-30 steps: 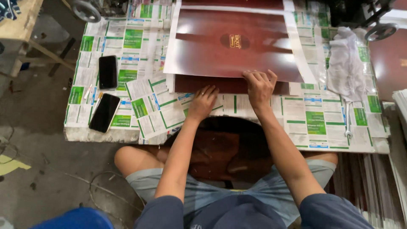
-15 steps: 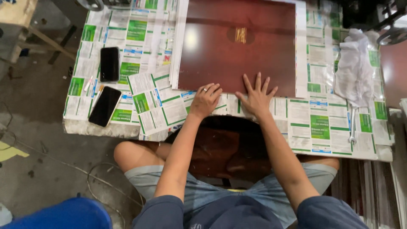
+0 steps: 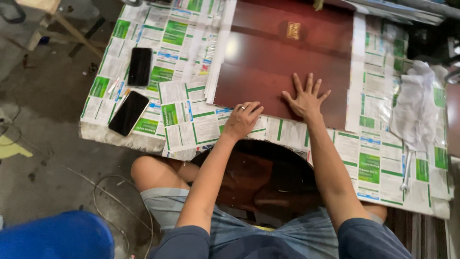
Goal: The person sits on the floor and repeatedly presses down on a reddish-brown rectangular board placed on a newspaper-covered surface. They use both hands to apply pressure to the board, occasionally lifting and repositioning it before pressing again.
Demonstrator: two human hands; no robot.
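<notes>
While the right hand [image 3: 306, 98] presses flat, fingers spread, on the glossy dark-red rectangular panel [image 3: 282, 62], the left hand [image 3: 243, 120] curls empty at its near edge; two black phones [image 3: 134, 91] lie well left; a crumpled white cloth [image 3: 417, 103] lies right.

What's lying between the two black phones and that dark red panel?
In the head view, only printed green-and-white paper sheets cover the stretch between the phones and the panel; nothing else lies there.

A glossy dark red-brown panel [image 3: 282, 62] with a gold emblem [image 3: 293, 30] lies on green-and-white printed sheets [image 3: 191, 120] beside 2 black phones [image 3: 140, 66].
</notes>
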